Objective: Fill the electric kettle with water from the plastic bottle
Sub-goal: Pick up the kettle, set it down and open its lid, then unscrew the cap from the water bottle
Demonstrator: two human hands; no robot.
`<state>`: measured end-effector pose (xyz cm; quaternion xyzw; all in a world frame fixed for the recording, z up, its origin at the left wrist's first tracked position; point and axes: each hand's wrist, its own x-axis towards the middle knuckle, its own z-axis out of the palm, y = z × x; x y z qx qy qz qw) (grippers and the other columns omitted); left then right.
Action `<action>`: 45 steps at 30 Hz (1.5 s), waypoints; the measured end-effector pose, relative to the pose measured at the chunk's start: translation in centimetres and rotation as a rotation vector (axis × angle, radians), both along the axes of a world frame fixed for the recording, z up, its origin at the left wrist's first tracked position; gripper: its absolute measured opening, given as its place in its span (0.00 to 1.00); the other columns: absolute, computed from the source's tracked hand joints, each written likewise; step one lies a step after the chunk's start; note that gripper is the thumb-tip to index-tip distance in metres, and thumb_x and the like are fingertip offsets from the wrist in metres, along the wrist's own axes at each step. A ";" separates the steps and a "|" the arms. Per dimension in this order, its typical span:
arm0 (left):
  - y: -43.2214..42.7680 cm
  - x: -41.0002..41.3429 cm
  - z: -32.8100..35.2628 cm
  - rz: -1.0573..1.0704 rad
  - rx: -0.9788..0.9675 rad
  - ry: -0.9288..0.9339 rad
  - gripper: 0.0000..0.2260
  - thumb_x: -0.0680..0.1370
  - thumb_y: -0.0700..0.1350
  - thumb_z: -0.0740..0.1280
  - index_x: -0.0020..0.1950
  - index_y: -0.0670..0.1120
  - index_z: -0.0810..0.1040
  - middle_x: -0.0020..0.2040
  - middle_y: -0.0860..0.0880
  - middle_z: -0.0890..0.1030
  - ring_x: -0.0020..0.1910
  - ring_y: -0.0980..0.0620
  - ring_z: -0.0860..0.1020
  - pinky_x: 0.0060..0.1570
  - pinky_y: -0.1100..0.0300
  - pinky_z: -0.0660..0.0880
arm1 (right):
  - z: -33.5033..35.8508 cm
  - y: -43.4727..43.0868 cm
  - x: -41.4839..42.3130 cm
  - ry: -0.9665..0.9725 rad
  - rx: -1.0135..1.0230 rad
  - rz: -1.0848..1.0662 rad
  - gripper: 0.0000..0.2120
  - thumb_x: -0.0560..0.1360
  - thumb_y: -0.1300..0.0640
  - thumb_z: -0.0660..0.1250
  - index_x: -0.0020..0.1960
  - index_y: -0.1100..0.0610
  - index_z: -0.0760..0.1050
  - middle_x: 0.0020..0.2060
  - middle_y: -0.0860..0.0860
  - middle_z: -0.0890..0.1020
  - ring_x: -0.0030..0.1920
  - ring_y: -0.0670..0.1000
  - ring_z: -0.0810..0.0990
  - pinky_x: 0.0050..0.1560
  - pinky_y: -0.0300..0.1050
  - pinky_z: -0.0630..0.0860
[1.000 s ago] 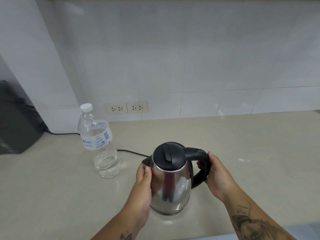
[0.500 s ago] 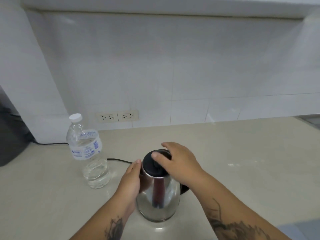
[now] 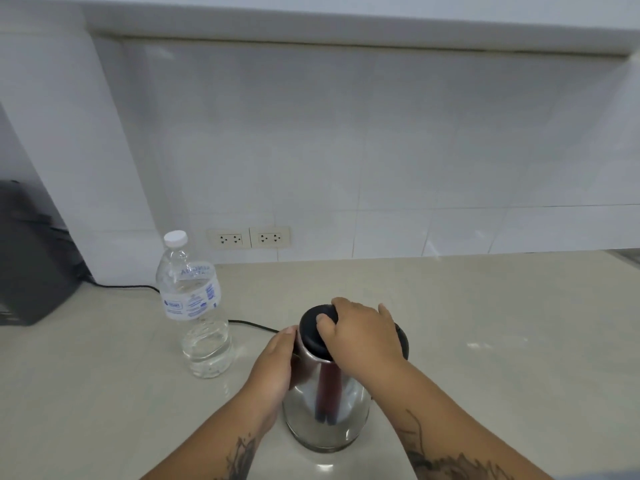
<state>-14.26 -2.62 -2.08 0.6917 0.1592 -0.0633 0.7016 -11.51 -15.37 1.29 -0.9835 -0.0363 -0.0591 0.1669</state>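
Observation:
A steel electric kettle (image 3: 325, 410) with a black lid (image 3: 313, 332) stands on the beige counter (image 3: 502, 358), near the front. My left hand (image 3: 273, 368) is pressed flat against its left side. My right hand (image 3: 360, 332) lies over the lid, fingers curled on its top; the lid looks shut and the handle is hidden behind the hand. A clear plastic bottle (image 3: 195, 306) with a white cap (image 3: 175, 238) stands upright to the kettle's left, capped, with water in its lower part.
A black cord (image 3: 252, 324) runs across the counter behind the bottle toward the kettle. A dark appliance (image 3: 31, 265) sits at the far left. Two wall sockets (image 3: 248, 238) are in the tiled wall behind.
My right hand left the kettle's handle and came onto the lid. My left hand stayed on the kettle's side. The view tilted upward, so more of the wall shows.

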 end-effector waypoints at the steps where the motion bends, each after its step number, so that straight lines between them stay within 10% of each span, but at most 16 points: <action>1: 0.0 -0.1 0.1 -0.003 -0.001 0.001 0.15 0.84 0.50 0.54 0.52 0.51 0.80 0.41 0.52 0.80 0.38 0.56 0.75 0.35 0.62 0.69 | 0.3 -0.3 0.2 0.015 0.081 0.004 0.18 0.76 0.45 0.51 0.55 0.52 0.74 0.46 0.51 0.82 0.48 0.54 0.77 0.70 0.57 0.59; 8: 0.1 0.1 0.1 0.005 -0.014 0.003 0.16 0.84 0.51 0.53 0.54 0.49 0.81 0.39 0.50 0.78 0.35 0.55 0.73 0.28 0.67 0.69 | 2.7 -4.5 0.6 0.183 0.881 -0.084 0.18 0.74 0.44 0.57 0.40 0.55 0.78 0.39 0.57 0.82 0.45 0.58 0.82 0.52 0.56 0.80; 11: -0.1 0.0 0.2 0.013 -0.015 0.006 0.16 0.84 0.50 0.53 0.53 0.50 0.80 0.37 0.51 0.77 0.34 0.56 0.72 0.30 0.65 0.68 | 2.5 -6.9 -0.1 0.278 1.041 -0.134 0.16 0.80 0.50 0.57 0.45 0.57 0.80 0.41 0.54 0.83 0.35 0.44 0.84 0.34 0.34 0.77; 15: -0.5 -0.2 0.4 0.032 -0.011 -0.006 0.16 0.84 0.49 0.53 0.48 0.50 0.80 0.37 0.52 0.77 0.35 0.55 0.72 0.33 0.62 0.69 | 0.3 -9.3 -0.3 0.311 1.075 -0.218 0.12 0.79 0.50 0.57 0.45 0.47 0.78 0.44 0.43 0.80 0.55 0.48 0.76 0.55 0.43 0.63; 22: -1.0 0.1 -0.1 0.081 -0.041 0.023 0.15 0.83 0.51 0.56 0.48 0.50 0.81 0.33 0.53 0.77 0.34 0.55 0.72 0.35 0.60 0.69 | -2.2 -9.7 -0.2 0.362 1.168 -0.303 0.14 0.80 0.44 0.55 0.46 0.49 0.76 0.45 0.45 0.79 0.46 0.43 0.74 0.57 0.48 0.65; 29: -0.4 0.0 -0.3 0.037 0.019 -0.005 0.15 0.84 0.53 0.55 0.47 0.50 0.79 0.38 0.50 0.76 0.37 0.53 0.72 0.39 0.58 0.68 | 0.3 -11.4 0.4 0.328 1.365 -0.144 0.19 0.79 0.41 0.56 0.54 0.49 0.81 0.52 0.44 0.85 0.59 0.44 0.77 0.71 0.49 0.58; 35: 4.5 0.5 -0.2 0.088 0.026 -0.076 0.11 0.82 0.57 0.59 0.54 0.53 0.77 0.53 0.56 0.81 0.54 0.55 0.79 0.59 0.50 0.70 | 6.9 -11.5 3.3 0.154 1.031 -0.035 0.21 0.79 0.39 0.54 0.61 0.49 0.77 0.56 0.43 0.83 0.60 0.44 0.78 0.71 0.54 0.61; 38: 8.5 1.0 -0.8 0.412 0.126 -0.152 0.08 0.78 0.50 0.69 0.52 0.48 0.76 0.54 0.47 0.82 0.50 0.47 0.82 0.48 0.52 0.73 | 10.3 -7.9 4.8 0.111 0.837 0.056 0.16 0.79 0.43 0.57 0.58 0.50 0.77 0.56 0.44 0.82 0.57 0.45 0.79 0.65 0.52 0.67; 45: 17.7 2.3 -3.1 0.449 0.275 -0.211 0.43 0.68 0.47 0.80 0.77 0.51 0.62 0.71 0.50 0.68 0.71 0.46 0.68 0.68 0.48 0.68 | 13.0 7.4 8.1 0.123 0.495 0.322 0.16 0.76 0.40 0.61 0.53 0.50 0.79 0.52 0.45 0.81 0.53 0.50 0.80 0.53 0.47 0.74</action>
